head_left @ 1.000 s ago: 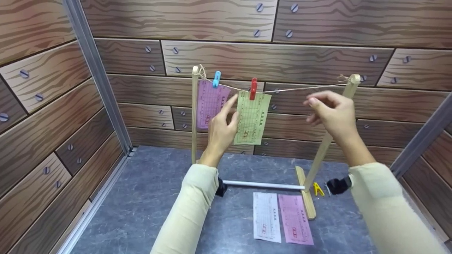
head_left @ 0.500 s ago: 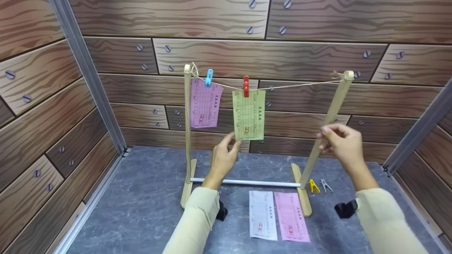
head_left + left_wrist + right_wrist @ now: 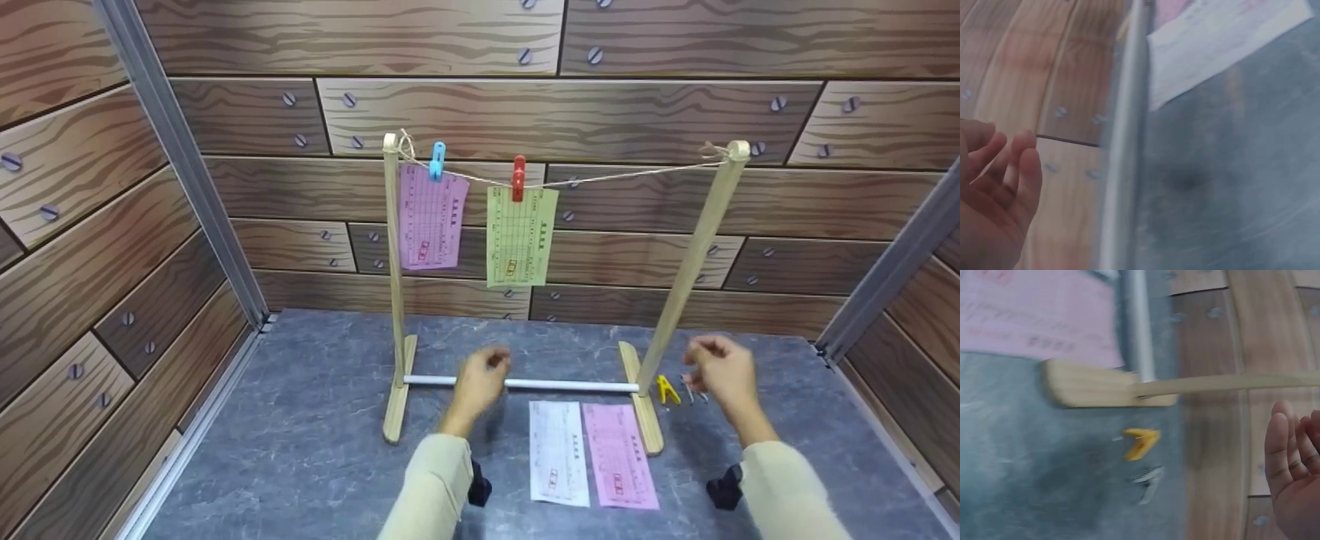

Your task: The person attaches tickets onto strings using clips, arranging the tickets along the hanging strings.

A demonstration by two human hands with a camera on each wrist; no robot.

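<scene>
Yellow clip (image 3: pixel 666 391), grey clip (image 3: pixel 1152 480) lay low, left of my right hand (image 3: pixel 722 375), the nearer; fingers (image 3: pixel 1277 449) loosely bent, empty

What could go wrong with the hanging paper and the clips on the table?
The green slip hangs by only one red clothespin, so it might twist or fall. If the right hand reaches for the yellow clothespin, it could bump the gray clothespin close beside it.
</scene>
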